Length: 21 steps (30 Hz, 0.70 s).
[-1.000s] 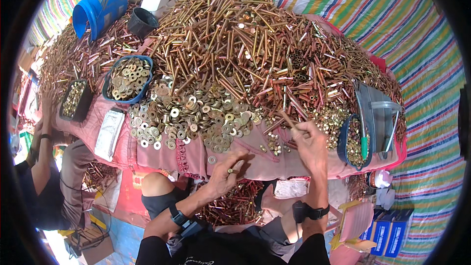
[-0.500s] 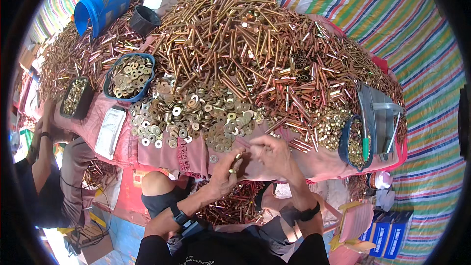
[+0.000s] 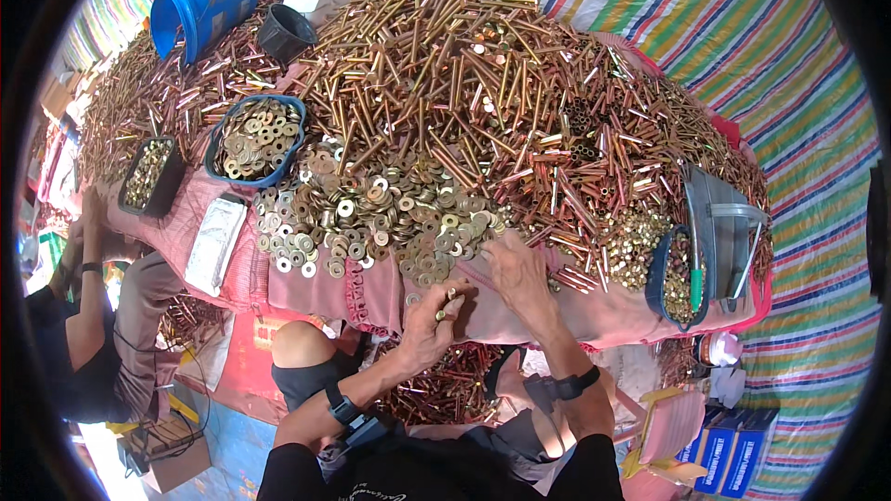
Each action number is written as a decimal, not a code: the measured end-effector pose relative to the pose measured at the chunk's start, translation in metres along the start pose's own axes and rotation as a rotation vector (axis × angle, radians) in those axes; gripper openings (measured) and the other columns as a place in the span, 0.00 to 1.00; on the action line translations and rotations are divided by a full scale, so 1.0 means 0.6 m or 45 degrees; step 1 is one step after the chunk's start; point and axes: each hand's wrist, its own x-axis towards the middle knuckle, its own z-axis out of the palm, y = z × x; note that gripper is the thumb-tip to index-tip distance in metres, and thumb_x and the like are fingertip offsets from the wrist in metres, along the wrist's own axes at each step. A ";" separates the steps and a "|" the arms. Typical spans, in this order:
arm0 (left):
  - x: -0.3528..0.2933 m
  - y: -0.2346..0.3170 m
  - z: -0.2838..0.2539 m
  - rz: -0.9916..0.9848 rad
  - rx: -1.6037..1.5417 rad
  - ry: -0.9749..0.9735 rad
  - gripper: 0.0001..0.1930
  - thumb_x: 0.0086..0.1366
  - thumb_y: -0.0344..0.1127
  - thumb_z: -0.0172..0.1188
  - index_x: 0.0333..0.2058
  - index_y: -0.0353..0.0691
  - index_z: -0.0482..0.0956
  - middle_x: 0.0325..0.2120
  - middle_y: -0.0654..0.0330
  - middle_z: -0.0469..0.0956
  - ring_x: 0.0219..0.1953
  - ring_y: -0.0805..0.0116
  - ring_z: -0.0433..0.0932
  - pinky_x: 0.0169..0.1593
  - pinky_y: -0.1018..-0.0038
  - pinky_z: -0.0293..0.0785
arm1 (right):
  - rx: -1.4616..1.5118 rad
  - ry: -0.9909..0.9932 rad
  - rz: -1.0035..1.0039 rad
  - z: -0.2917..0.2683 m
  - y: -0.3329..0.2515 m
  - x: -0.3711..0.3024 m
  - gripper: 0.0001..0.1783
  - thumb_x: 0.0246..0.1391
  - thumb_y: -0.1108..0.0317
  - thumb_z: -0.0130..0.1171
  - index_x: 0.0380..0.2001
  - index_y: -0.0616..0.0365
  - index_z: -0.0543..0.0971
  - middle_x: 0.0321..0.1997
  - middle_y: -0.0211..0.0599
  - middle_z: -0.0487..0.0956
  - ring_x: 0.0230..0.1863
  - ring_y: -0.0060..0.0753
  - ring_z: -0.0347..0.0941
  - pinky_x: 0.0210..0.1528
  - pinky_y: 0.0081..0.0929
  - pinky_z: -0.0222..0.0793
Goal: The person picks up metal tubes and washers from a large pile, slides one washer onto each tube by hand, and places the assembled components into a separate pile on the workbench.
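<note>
My left hand (image 3: 429,327) is closed over the near edge of the pink cloth, gripping small brass-coloured metal pieces (image 3: 441,315) between thumb and fingers; their full shape is hidden. Further right, my right hand (image 3: 520,274) reaches forward with fingers curled down at the right edge of a heap of washers (image 3: 380,209). Whatever its fingertips pinch, if anything, I cannot make out. Just beyond that hand lie loose copper-coloured bolts and sleeves (image 3: 529,167). Small brass-coloured nuts (image 3: 636,241) are heaped to the right of it.
A blue basin of washers (image 3: 299,139), a dark tray of small parts (image 3: 176,172) and a white packet (image 3: 216,246) lie left. On the right are a blue tub (image 3: 657,301) and a grey plastic container (image 3: 719,260). A blue bucket (image 3: 176,28) lies at the back. Another person's arm (image 3: 90,283) is far left.
My right hand has moved from beside the left hand forward to the edge of the washer heap. The left hand keeps its grip almost in place. The whole view has shifted slightly.
</note>
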 end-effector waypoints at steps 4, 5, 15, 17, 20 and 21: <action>0.002 0.005 0.006 0.018 -0.050 0.049 0.14 0.78 0.25 0.52 0.58 0.39 0.75 0.40 0.55 0.85 0.32 0.72 0.77 0.40 0.73 0.77 | 0.007 0.025 -0.033 0.006 0.005 -0.003 0.12 0.63 0.69 0.64 0.48 0.57 0.85 0.38 0.50 0.75 0.34 0.60 0.78 0.35 0.49 0.72; 0.002 0.007 0.006 -0.027 -0.073 0.036 0.14 0.77 0.24 0.52 0.59 0.39 0.75 0.40 0.55 0.85 0.33 0.72 0.77 0.40 0.73 0.78 | 0.003 0.040 -0.050 0.006 0.006 -0.003 0.12 0.62 0.69 0.64 0.48 0.57 0.85 0.38 0.50 0.75 0.34 0.59 0.78 0.35 0.49 0.72; 0.000 -0.001 0.003 0.000 0.005 0.055 0.15 0.74 0.22 0.55 0.57 0.36 0.77 0.43 0.50 0.84 0.36 0.65 0.82 0.43 0.70 0.79 | -0.139 0.045 -0.053 0.015 0.006 -0.004 0.06 0.62 0.70 0.63 0.41 0.60 0.84 0.38 0.49 0.75 0.32 0.58 0.78 0.34 0.49 0.73; 0.000 -0.001 0.001 -0.011 -0.006 0.039 0.16 0.73 0.22 0.56 0.57 0.36 0.77 0.43 0.50 0.84 0.38 0.63 0.83 0.45 0.68 0.80 | -0.135 0.105 -0.057 0.014 0.005 -0.005 0.05 0.63 0.70 0.62 0.38 0.60 0.83 0.37 0.49 0.76 0.31 0.57 0.78 0.33 0.49 0.72; 0.001 0.001 0.002 -0.011 0.007 0.050 0.15 0.72 0.22 0.57 0.56 0.35 0.79 0.43 0.49 0.85 0.41 0.59 0.85 0.48 0.66 0.80 | 0.040 0.240 -0.056 -0.001 0.000 -0.005 0.06 0.64 0.70 0.62 0.37 0.61 0.82 0.35 0.45 0.78 0.27 0.49 0.77 0.31 0.45 0.72; 0.003 0.002 0.003 -0.014 0.019 0.063 0.15 0.72 0.21 0.57 0.55 0.34 0.80 0.43 0.49 0.85 0.43 0.57 0.85 0.48 0.65 0.80 | 0.187 0.276 -0.065 -0.009 -0.004 -0.003 0.07 0.65 0.69 0.61 0.37 0.62 0.82 0.33 0.42 0.79 0.26 0.45 0.76 0.30 0.42 0.71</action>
